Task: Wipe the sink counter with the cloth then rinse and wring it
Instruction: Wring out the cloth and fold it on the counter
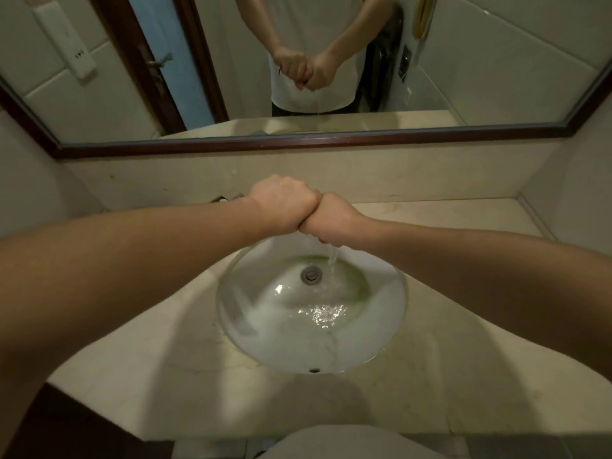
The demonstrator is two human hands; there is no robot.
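Two fists are pressed knuckle to knuckle above the sink (pixel 231 313): the left hand (pixel 281 202) and the right hand (pixel 332 220) touch side by side, every finger curled tight and tucked under, mostly out of direct sight. The cloth (pixel 322 240) is squeezed inside those curled fingers and almost wholly hidden; only a dark scrap peeks out beneath the right hand's fingers (the mirror (pixel 496 77) beyond the knuckles shows another dark bit between the two fists). A thin stream of water (pixel 332 258) falls from under the right hand's fingers and splashes in the bowl well below them, passing just beside the drain (pixel 311 274), which lies beneath the fists. The pale stone counter (pixel 165 359) spreads around the bowl, below and to either side of the fingers, with both bare forearms reaching in over it
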